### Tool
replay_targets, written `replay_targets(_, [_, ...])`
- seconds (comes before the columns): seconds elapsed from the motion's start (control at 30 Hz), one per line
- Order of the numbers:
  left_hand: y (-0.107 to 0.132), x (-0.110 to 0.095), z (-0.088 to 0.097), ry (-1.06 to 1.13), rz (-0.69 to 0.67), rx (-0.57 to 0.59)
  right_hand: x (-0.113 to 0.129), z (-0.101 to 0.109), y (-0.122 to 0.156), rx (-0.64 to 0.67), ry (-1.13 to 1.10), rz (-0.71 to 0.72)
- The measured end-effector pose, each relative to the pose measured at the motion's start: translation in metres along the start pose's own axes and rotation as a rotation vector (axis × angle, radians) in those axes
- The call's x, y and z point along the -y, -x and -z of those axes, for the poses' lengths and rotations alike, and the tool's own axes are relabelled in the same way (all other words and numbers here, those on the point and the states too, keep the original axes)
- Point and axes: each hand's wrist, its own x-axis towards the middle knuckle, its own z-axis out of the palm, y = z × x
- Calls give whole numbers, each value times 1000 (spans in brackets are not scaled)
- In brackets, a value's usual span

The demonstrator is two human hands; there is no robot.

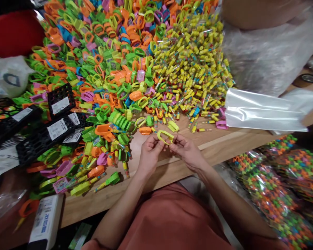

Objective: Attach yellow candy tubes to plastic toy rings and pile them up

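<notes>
Where both hands [150, 154] pinch, a plastic loop [165, 132] curves.

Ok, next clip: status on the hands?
Left hand, right hand: both holding a yellow-green plastic loop. Heap of colored plastic pieces ahead, apart from hands.
</notes>
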Motion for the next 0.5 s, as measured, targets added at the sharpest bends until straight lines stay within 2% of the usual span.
replay_targets(0.13, [4, -6, 0, -133, -37, -5, -4, -4, -1, 6, 63, -3])
replay_targets(0.23, [8, -34, 14, -272, -79, -85, 2, 8, -2, -18, 225, 121])
replay_targets(0.3, [9, -65, 36, -411, -190, -254, 11, 31, -2, -127, 441, 252])
replay_targets(0.4, [8, -111, 75, -663, -444, -606, 23, 81, -2, -363, 783, 388])
replay_targets(0.47, [3, -126, 92, -785, -594, -757, 25, 109, -3, -440, 980, 422])
replay_targets(0.5, [-1, -127, 94, -825, -645, -772, 24, 120, -4, -446, 1070, 436])
